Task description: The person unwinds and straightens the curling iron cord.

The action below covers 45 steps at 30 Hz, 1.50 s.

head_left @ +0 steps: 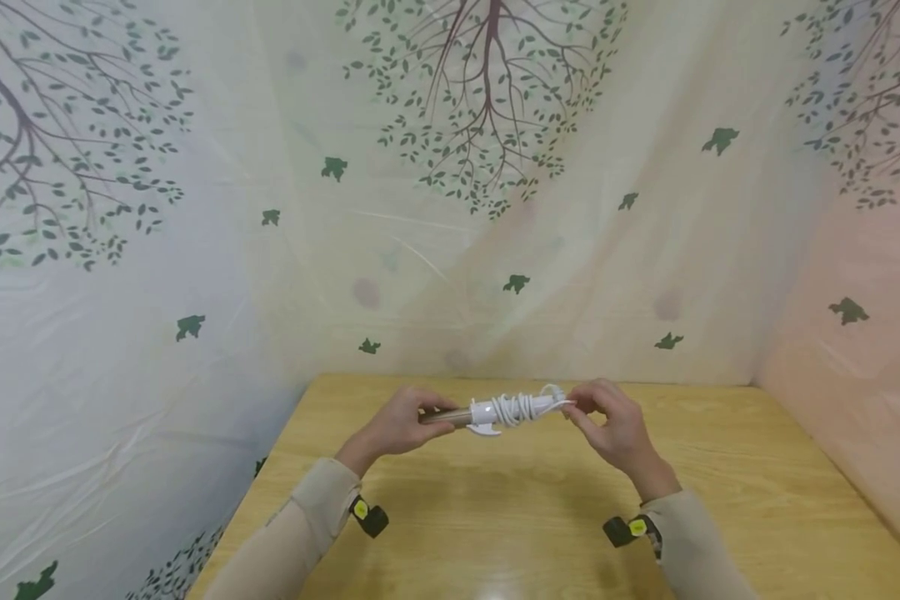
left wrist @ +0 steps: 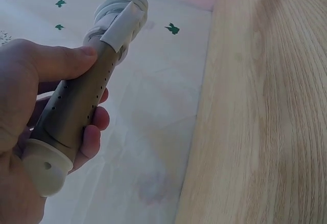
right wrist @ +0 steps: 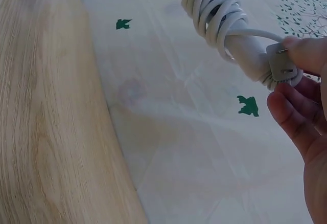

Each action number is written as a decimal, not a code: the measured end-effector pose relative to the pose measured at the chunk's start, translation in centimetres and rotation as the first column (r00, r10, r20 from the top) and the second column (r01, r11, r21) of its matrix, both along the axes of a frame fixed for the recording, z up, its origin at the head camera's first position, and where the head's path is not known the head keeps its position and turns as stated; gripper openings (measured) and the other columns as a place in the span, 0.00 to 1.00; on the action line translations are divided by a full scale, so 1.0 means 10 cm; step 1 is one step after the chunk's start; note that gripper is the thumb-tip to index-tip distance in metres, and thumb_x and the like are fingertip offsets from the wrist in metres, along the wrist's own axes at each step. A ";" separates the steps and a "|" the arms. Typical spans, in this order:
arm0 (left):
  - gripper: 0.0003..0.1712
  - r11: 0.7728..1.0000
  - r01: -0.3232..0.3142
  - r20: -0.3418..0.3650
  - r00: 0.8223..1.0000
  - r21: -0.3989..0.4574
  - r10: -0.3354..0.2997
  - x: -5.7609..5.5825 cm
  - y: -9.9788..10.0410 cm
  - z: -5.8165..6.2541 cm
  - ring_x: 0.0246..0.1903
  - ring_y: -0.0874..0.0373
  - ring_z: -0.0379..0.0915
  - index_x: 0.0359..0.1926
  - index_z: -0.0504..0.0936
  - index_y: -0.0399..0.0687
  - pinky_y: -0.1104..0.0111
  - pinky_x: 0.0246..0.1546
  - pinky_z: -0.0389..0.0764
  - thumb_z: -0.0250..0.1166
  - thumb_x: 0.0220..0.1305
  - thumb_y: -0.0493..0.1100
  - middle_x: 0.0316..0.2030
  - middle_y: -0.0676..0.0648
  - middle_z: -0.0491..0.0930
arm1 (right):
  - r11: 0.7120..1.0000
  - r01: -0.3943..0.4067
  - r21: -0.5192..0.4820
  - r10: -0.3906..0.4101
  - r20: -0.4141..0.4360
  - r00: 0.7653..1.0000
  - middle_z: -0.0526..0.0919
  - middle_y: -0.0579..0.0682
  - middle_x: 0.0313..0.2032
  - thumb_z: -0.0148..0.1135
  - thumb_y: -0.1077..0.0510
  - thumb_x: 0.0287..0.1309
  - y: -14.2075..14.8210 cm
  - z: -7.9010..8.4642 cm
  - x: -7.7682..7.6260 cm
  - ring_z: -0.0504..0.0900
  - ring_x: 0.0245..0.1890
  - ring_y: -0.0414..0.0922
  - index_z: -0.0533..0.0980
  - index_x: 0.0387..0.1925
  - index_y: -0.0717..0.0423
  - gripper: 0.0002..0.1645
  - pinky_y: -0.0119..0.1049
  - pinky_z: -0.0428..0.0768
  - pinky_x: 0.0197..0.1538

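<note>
A curling iron (head_left: 484, 412) with a brownish metal barrel and a white handle is held up over the table, lying nearly level. My left hand (head_left: 401, 422) grips the barrel (left wrist: 76, 101), thumb along the top and fingers curled beneath; small holes and a pale end cap show in the left wrist view. White cord (head_left: 517, 408) is wound in several loops round the handle. At the handle's far end my right hand (head_left: 613, 423) pinches the two-pin plug (right wrist: 279, 63) between thumb and fingers, its prongs facing the right wrist camera.
Below the hands lies a wooden table (head_left: 472, 533). A pale cloth backdrop (head_left: 435, 250) printed with trees and green leaves stands behind it and along the sides. Each wrist wears a small black camera (head_left: 371, 521).
</note>
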State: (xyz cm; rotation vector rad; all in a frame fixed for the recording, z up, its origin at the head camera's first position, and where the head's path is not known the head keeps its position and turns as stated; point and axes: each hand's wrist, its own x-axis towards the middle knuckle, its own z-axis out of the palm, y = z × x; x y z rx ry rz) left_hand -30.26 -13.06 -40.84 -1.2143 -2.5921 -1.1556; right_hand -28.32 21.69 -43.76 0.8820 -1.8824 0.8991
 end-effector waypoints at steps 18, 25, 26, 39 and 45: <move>0.15 1.000 -0.004 -0.015 1.000 0.016 0.004 0.00 -0.01 -0.03 0.32 0.62 0.79 0.48 0.85 0.43 0.71 0.31 0.80 0.69 0.61 0.43 0.42 0.46 0.86 | 0.999 0.007 0.040 -0.011 0.100 0.995 0.80 0.49 0.36 0.77 0.74 0.35 0.05 -0.02 0.03 0.80 0.32 0.37 0.82 0.39 0.59 0.23 0.20 0.77 0.38; 0.14 1.000 -0.003 -0.024 1.000 0.007 0.004 0.01 0.00 -0.02 0.32 0.62 0.79 0.47 0.85 0.43 0.71 0.32 0.80 0.69 0.61 0.42 0.41 0.46 0.86 | 0.996 0.034 0.079 -0.039 0.060 0.997 0.79 0.48 0.34 0.77 0.73 0.32 0.06 -0.04 0.02 0.79 0.30 0.38 0.80 0.36 0.59 0.24 0.20 0.76 0.37; 0.14 1.000 -0.002 -0.023 1.000 0.006 0.002 0.02 0.00 -0.02 0.32 0.62 0.79 0.47 0.85 0.43 0.71 0.32 0.80 0.69 0.61 0.42 0.41 0.46 0.86 | 0.996 0.036 0.085 -0.041 0.055 0.998 0.79 0.48 0.33 0.77 0.73 0.33 0.06 -0.04 0.02 0.79 0.30 0.39 0.80 0.36 0.60 0.23 0.20 0.76 0.38; 0.14 1.000 -0.007 0.011 1.000 0.010 0.007 0.04 -0.02 -0.03 0.31 0.63 0.78 0.48 0.85 0.44 0.71 0.28 0.80 0.68 0.62 0.43 0.42 0.46 0.85 | 0.998 0.018 0.060 -0.011 -0.122 0.992 0.77 0.49 0.29 0.61 0.46 0.62 -0.01 -0.06 0.01 0.75 0.28 0.38 0.80 0.36 0.64 0.22 0.21 0.75 0.32; 0.14 1.000 -0.020 0.003 1.000 -0.004 0.020 0.03 -0.03 -0.03 0.32 0.64 0.78 0.48 0.85 0.45 0.71 0.30 0.80 0.68 0.62 0.43 0.42 0.48 0.85 | 0.997 0.045 0.056 -0.034 -0.174 0.984 0.77 0.49 0.28 0.61 0.47 0.62 -0.05 -0.06 -0.01 0.73 0.25 0.38 0.81 0.36 0.63 0.20 0.20 0.72 0.27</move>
